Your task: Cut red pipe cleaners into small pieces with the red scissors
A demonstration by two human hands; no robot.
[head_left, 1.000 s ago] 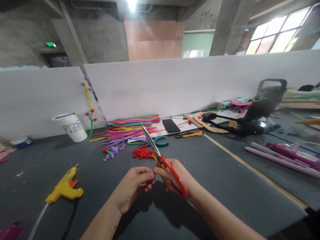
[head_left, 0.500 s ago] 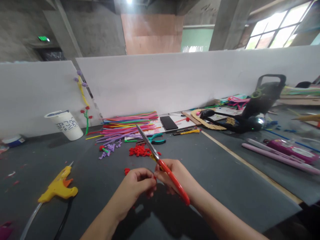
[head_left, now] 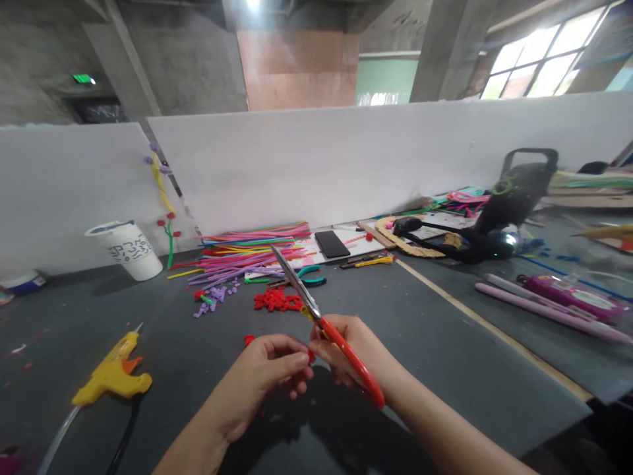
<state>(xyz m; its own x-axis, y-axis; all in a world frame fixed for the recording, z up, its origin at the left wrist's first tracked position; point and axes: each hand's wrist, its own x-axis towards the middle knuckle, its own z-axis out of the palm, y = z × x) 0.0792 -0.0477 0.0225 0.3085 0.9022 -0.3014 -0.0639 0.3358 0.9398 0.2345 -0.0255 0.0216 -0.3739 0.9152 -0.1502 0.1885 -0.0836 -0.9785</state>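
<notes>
Scissors [head_left: 341,346] slant through the centre of the frame, blades towards the upper left, held in the right hand [head_left: 363,340], fingers curled! Just beside it, the left hand [head_left: 270,369] pinches a small red piece [head_left: 311,356] (mostly hidden) between thumb and fingers. Red bits [head_left: 277,299] lie heaped above, yellow glue gun [head_left: 111,376] lower left.

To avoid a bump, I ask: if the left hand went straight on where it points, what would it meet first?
Past the small red piece at the fingertips of the left hand, most likely the right hand, though the depth is unclear.
</notes>
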